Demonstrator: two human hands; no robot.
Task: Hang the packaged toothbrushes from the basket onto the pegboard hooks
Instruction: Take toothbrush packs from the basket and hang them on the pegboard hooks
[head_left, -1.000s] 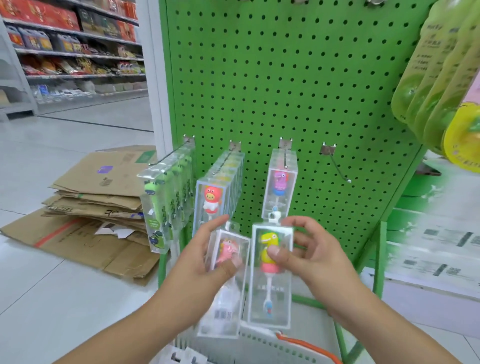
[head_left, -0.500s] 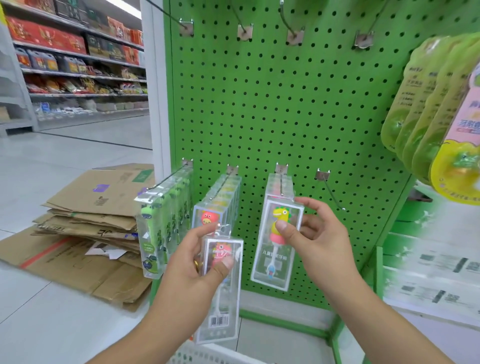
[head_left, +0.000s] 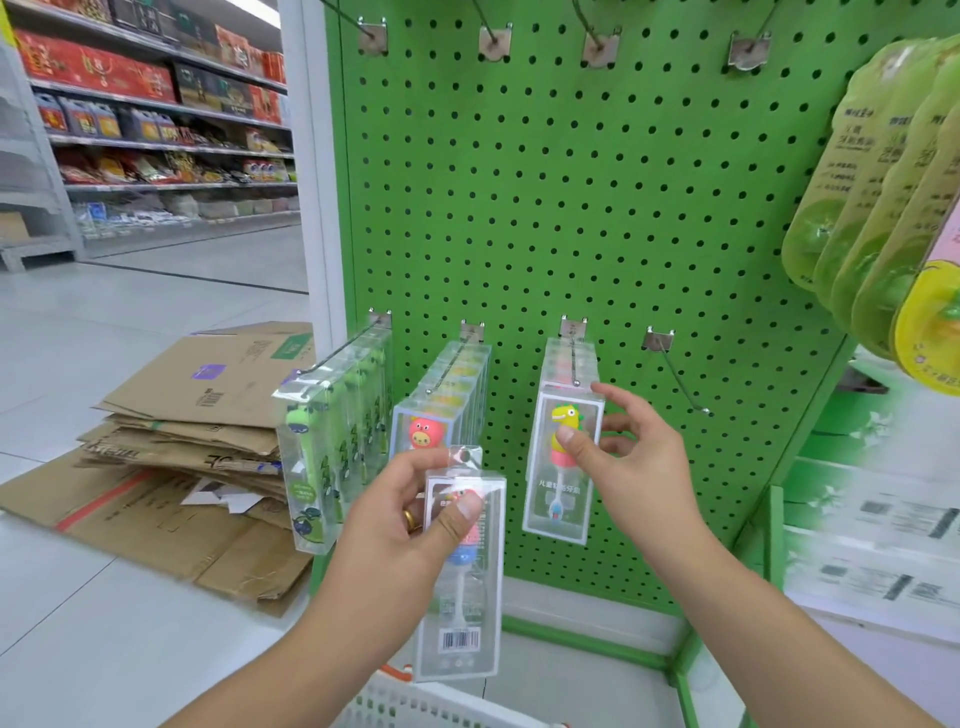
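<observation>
Inside a shop aisle, facing a green pegboard (head_left: 597, 208) with two rows of metal hooks. Pale tiled floor (head_left: 130, 623) to the left, with flattened cardboard (head_left: 197, 457) piled beside the board's white post. Stocked shelves (head_left: 156, 130) far back on the left. Green pouches (head_left: 872, 208) hanging at the right edge, blurred and cut off by the frame.

Right hand (head_left: 639, 467) pinching a yellow-dinosaur toothbrush pack (head_left: 563, 467), thumb on the front, fingers (head_left: 618, 400) curled round its right side and top, just at the tip of the third lower hook (head_left: 573, 358); whether the pack is threaded on cannot be told. More packs behind it on that hook, mostly hidden. Left hand (head_left: 400, 525) gripping a second clear pack (head_left: 462, 566) lower down, off the board, thumb across its front and covering the figure inside. Green packs (head_left: 337, 441) filling the first hook, red-pig packs (head_left: 441, 410) the second. Fourth hook (head_left: 675, 374) bare. White basket (head_left: 415, 706) at the bottom edge, only its rim in view, contents unseen.
</observation>
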